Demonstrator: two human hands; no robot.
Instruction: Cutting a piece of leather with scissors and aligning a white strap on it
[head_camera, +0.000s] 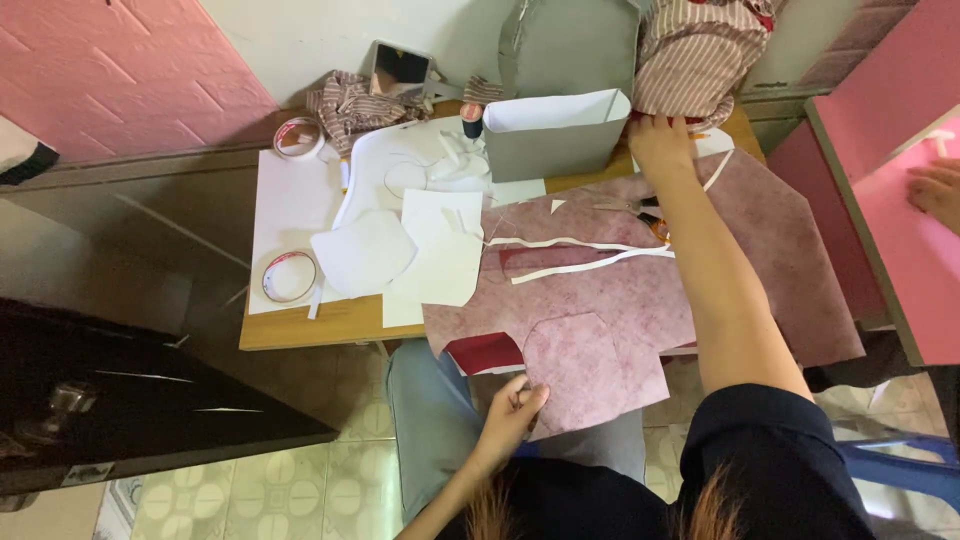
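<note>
A wooden desk (300, 330) fills mid-frame, a mottled pink sheet (620, 290) spread over its right half and hanging off the near edge. At lower centre the left hand (512, 415) pinches that sheet's cut flap, fingers clamped on it. Upper right, the right hand (660, 145) rests past a grey folded card box (550, 135), fingers together, near scissors (640, 210).
</note>
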